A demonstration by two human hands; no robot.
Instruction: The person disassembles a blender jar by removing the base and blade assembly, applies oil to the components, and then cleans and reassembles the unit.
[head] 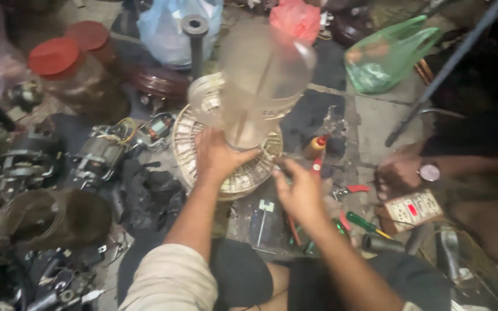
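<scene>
jars, red-lidded (59,72): 2 | plastic bags (390,55): 3 | electric motors (102,152): 2 | screwdriver, green-handled (364,222): 1

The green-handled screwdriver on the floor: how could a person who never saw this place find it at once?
Start from the round cream fan grille under the left hand. Go past the right hand towards the white socket board. The screwdriver lies just before it, the only tool with a bright green handle.

Cluttered repair workshop floor: stripped electric motors (96,152), loose screwdrivers (367,223), plastic bags (390,55), 2 red-lidded jars (67,69), greasy concrete (376,124).
</scene>
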